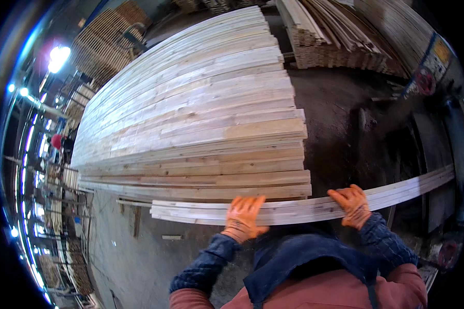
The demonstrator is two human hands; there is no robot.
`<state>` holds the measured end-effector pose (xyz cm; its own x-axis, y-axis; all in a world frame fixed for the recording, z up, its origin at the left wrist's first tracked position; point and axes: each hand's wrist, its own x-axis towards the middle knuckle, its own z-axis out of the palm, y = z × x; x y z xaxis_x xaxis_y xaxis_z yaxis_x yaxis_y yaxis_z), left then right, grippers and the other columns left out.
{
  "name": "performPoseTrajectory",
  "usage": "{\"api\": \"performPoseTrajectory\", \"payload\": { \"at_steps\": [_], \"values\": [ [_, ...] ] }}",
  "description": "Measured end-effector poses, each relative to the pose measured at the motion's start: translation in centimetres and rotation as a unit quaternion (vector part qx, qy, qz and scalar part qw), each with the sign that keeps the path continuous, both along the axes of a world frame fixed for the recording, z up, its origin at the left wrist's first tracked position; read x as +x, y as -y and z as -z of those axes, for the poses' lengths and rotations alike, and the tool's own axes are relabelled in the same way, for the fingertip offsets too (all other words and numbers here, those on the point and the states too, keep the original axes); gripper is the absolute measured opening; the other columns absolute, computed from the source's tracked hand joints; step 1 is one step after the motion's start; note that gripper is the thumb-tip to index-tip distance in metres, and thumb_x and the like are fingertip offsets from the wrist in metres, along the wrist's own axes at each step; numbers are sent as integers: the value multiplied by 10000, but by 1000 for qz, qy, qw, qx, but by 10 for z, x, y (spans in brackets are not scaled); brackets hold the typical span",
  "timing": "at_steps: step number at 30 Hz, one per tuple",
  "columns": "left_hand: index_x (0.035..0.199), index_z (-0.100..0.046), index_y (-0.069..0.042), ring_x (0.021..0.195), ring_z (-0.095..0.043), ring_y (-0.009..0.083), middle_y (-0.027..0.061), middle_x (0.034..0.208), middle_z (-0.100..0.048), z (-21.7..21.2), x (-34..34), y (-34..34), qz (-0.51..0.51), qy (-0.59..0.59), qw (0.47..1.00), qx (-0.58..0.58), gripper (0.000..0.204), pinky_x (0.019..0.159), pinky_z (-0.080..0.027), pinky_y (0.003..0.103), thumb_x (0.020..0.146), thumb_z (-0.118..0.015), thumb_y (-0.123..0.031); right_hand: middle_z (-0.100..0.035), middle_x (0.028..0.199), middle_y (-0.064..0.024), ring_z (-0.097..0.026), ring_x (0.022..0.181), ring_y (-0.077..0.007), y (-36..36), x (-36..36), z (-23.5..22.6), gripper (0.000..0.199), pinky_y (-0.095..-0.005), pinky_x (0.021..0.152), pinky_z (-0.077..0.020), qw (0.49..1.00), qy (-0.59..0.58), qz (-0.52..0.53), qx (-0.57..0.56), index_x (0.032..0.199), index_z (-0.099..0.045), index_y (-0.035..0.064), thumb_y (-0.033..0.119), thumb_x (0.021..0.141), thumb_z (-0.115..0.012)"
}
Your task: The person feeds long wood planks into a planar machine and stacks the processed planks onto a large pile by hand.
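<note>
A short bundle of long, narrow wooden planks (299, 210) lies crosswise in front of my body, several pieces side by side. My left hand (243, 217), in an orange work glove, grips it left of the middle, fingers over the far edge and thumb along the near side. Further right, my right hand (352, 206), gloved the same way, closes around the planks too. Their left end lies alongside the near side of a big stack of planks (201, 129); the right end reaches toward dark machinery. The undersides of my fingers are hidden.
Another lumber pile (340, 51) stands at the far right. Dark machinery (433, 134) is on the right side. A small wood offcut (171, 237) lies on the concrete floor (134, 262). Slatted wood stacks (100, 46) rise at the far left, and a person in red headwear (56, 141) is distant.
</note>
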<state>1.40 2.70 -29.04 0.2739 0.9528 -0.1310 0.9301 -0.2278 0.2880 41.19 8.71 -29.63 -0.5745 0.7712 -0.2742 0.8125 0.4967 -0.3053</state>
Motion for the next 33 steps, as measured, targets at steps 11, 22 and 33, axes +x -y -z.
{"api": "performPoseTrajectory", "payload": {
  "at_steps": [11, 22, 33],
  "values": [
    [1441, -536, -97, 1372, -522, 322, 169, 1413, -593, 1, -103, 5, -41, -90, 995, -29, 1001, 1243, -284, 503, 583, -931, -427, -593, 1424, -149, -572, 1313, -362, -19, 74, -21, 881, -477, 1227, -354, 988, 39, 146, -28, 1496, -516, 119, 131, 674, -833],
    [1466, -533, -83, 1282, -602, 319, 142, 1324, -664, 7, -5, 11, 39, 101, 994, 16, 889, 1225, -324, 501, 694, -834, -405, -614, 1419, -252, -640, 1276, -330, -49, -78, 38, 784, -402, 1075, -507, 913, -210, 269, -222, 1536, -431, -22, 301, 889, -735],
    [1587, -339, -35, 1413, -455, 335, 219, 1594, -408, 130, -216, 29, -652, 527, 502, 211, 835, 1171, -384, 470, 943, -776, -339, -556, 1395, -148, -642, 1141, -279, -72, -72, 113, 409, -401, 924, -580, 906, -183, 192, -331, 1394, -578, 41, 176, 1011, -631]
  ]
}}
